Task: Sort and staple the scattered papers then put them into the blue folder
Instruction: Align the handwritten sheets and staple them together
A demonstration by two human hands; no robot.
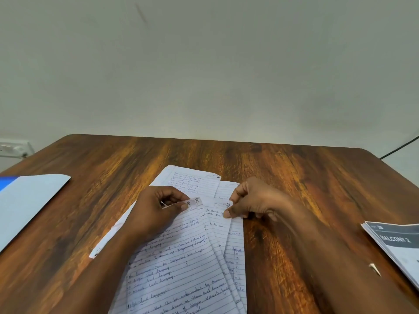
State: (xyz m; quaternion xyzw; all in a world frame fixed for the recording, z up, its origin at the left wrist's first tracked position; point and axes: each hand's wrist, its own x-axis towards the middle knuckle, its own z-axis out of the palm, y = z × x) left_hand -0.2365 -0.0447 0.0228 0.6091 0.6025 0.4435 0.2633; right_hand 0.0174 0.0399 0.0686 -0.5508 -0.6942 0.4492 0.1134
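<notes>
Left hand (156,214) pinches the corner of page 1 (181,257); right hand (251,202) pinches page 4 (221,214), both atop the fanned papers (195,184) on the table (294,177). The blue folder (27,200) lies far left. The overlapping sheets could slip and end up stapled out of sequence.

papers (181,268): white, blue-ruled, blue ink | table (294,177): streaked brown woodgrain | folder (27,200) left of papers: pale blue

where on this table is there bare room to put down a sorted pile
Bare wood lies along the table's far edge beyond the papers, between them and the folder, and short of the booklet. The middle is crowded with sheets and both hands.
</notes>
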